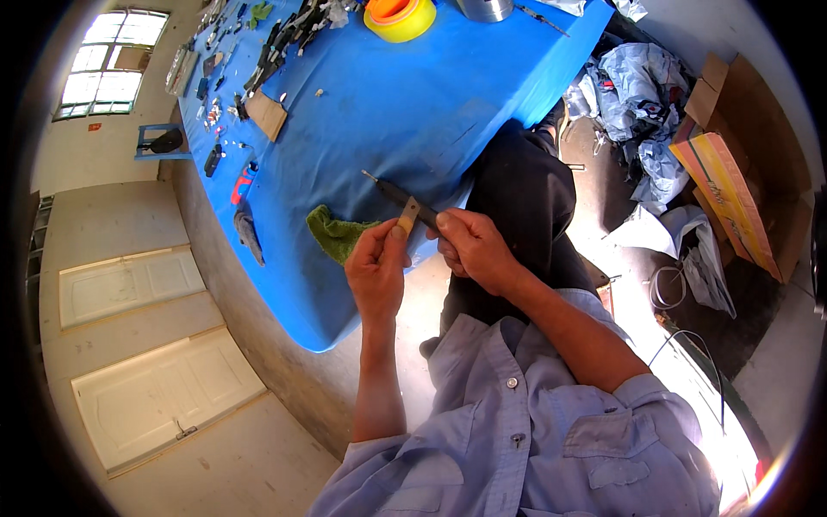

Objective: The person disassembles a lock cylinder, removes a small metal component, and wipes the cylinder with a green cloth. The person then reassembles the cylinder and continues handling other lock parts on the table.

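My left hand (379,263) pinches a small flat tan piece (410,215) with a hole near its upper end. My right hand (478,248) is closed round the handle of a dark pen-shaped tool (394,193) with a thin metal tip, which points to the upper left. The tan piece crosses in front of the tool's shaft; whether they touch I cannot tell. Both hands are near the front edge of a blue-covered table (379,103). A green cloth (334,234) lies on that edge, just beyond my left hand.
Many small dark parts (280,43) lie at the far left, by a cardboard piece (266,115). A red-and-blue tool (245,183) is nearer. A roll of yellow tape (405,24) and metal cylinder (485,9) stand at the back. On the right are plastic bags (642,73) and an open carton (728,194).
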The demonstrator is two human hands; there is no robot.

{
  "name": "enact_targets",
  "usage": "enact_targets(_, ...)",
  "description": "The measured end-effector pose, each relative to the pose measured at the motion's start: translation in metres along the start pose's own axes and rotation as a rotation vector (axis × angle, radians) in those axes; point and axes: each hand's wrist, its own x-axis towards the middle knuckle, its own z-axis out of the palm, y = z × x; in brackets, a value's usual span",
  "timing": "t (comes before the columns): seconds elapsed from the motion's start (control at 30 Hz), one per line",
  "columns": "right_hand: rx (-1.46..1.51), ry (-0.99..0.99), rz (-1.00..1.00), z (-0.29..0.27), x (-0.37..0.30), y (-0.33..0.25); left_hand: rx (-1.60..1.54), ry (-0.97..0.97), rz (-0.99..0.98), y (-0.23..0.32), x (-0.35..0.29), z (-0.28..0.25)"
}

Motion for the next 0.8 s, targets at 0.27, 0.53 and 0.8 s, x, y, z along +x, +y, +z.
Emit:
enact_targets(0.27, -0.022, 0.016, -0.027, 0.0018, -0.001, 0.0006, 0.03, -0.04, -0.005, -0.0001, 0.0022, -0.0044)
enact_targets(0.53, 0.023, -0.006, -0.013, -0.0003, -0.0003, 0.0004, 0.011, -0.092, -0.081, 0.0044, -0.0014, 0.0002)
enact_targets(0.8, 0.033, -0.017, 0.008, 0.0007, -0.001, -0.0022, -0.006, -0.032, -0.087, 0.0042, 0.0004, 0.0025)
